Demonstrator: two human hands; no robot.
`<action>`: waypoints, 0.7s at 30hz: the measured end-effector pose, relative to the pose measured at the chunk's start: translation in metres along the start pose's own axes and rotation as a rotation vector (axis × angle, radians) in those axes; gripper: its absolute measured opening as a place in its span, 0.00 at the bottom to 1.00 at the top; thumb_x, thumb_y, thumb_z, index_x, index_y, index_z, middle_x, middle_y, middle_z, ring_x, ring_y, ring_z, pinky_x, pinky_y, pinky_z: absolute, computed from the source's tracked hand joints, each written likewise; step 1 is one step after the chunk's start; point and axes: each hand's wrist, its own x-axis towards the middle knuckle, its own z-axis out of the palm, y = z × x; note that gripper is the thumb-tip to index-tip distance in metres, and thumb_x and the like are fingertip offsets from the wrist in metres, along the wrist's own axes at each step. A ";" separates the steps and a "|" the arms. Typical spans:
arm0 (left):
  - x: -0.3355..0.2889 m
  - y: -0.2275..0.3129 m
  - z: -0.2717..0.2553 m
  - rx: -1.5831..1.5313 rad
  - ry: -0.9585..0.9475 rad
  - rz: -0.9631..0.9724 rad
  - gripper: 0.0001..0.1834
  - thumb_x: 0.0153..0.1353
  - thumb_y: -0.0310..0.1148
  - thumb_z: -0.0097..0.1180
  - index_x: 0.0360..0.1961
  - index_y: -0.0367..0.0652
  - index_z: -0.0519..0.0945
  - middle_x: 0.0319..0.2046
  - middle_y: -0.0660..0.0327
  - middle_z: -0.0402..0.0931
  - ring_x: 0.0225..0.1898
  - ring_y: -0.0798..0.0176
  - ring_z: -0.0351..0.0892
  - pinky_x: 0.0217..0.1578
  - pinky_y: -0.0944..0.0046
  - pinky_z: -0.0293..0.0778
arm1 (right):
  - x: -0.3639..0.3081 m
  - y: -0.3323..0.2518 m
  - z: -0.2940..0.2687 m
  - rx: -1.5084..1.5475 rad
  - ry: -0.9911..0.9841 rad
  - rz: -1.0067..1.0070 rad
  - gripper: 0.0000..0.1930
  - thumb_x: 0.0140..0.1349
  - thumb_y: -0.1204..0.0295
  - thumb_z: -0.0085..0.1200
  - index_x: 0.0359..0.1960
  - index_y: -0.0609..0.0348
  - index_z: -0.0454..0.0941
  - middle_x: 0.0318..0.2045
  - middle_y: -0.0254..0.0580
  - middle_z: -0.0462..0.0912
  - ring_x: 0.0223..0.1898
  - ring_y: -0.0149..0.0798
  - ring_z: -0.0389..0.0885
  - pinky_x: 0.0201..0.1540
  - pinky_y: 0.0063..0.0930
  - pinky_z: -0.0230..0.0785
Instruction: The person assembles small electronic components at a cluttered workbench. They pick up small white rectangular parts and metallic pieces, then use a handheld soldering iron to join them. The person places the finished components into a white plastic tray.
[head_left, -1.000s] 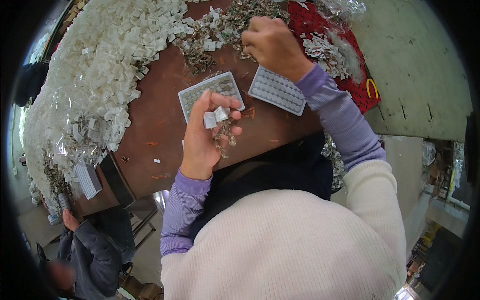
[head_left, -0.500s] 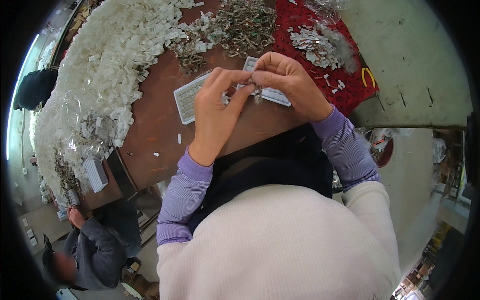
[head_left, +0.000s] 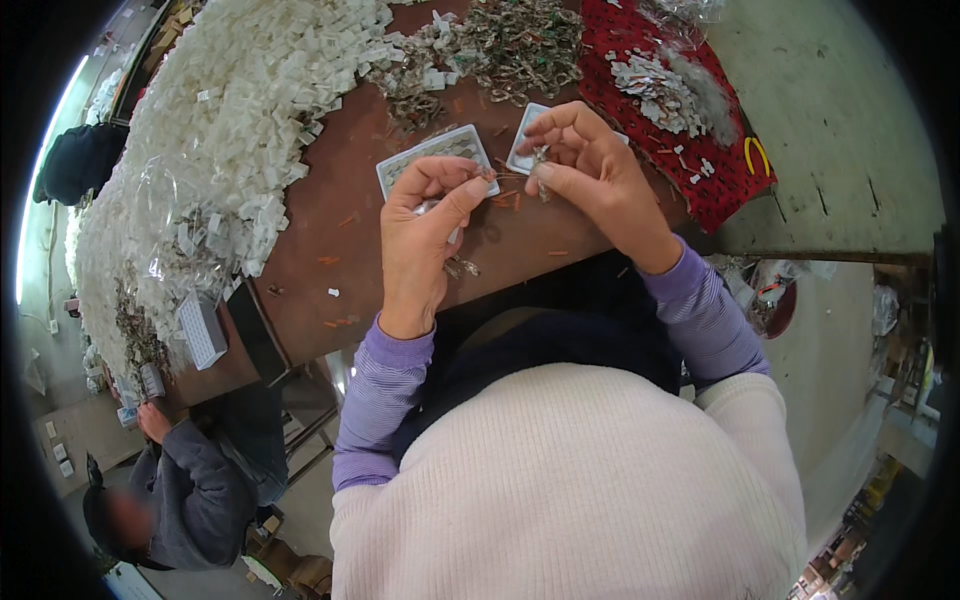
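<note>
Over the brown table [head_left: 400, 280], my left hand [head_left: 425, 235] pinches a small brownish, glinting piece [head_left: 487, 173] between thumb and forefinger. Something whitish and shiny shows under its curled fingers, and a bit of brownish strand [head_left: 460, 267] hangs below the palm. A short way to the right, my right hand [head_left: 605, 185] holds a small translucent brownish bundle [head_left: 541, 170] at thumb and fingertips. Thin strands seem to span the gap between both hands. Just beyond them are two white trays: the left tray [head_left: 385, 180] has rows of round shapes, and the right tray [head_left: 528, 118] is partly covered by my hand.
A big heap of white tags [head_left: 200, 120] covers the left side. Tangled brownish strands [head_left: 520, 50] lie at the far middle. On a red cloth [head_left: 715, 195] sit white pieces [head_left: 655, 95] and yellow-handled pliers [head_left: 757, 157]. Another person [head_left: 205, 490] works at lower left.
My hands have drawn apart, with strands now showing between them. The fingers of my right hand have spread more. The whole view has shifted slightly, and more of the left tray shows.
</note>
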 end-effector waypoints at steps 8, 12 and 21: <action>0.008 0.011 0.014 0.244 -0.104 0.020 0.14 0.69 0.30 0.71 0.54 0.40 0.86 0.38 0.68 0.86 0.36 0.79 0.78 0.35 0.75 0.70 | -0.001 0.011 0.000 -1.093 0.092 -0.678 0.06 0.59 0.76 0.68 0.37 0.57 0.83 0.37 0.42 0.84 0.44 0.49 0.83 0.58 0.45 0.70; 0.063 0.022 -0.007 0.772 -0.090 0.310 0.16 0.65 0.31 0.73 0.53 0.40 0.90 0.38 0.64 0.87 0.38 0.68 0.84 0.41 0.63 0.79 | -0.005 0.008 -0.020 -1.083 0.091 -0.581 0.06 0.60 0.77 0.67 0.37 0.57 0.84 0.35 0.40 0.84 0.43 0.48 0.83 0.61 0.48 0.70; 0.197 0.000 -0.038 1.784 -0.050 0.638 0.11 0.66 0.39 0.70 0.46 0.48 0.90 0.41 0.59 0.89 0.42 0.46 0.88 0.41 0.53 0.83 | -0.013 0.021 -0.019 -1.015 0.082 -0.459 0.07 0.61 0.81 0.67 0.39 0.58 0.84 0.35 0.40 0.85 0.43 0.47 0.84 0.69 0.56 0.68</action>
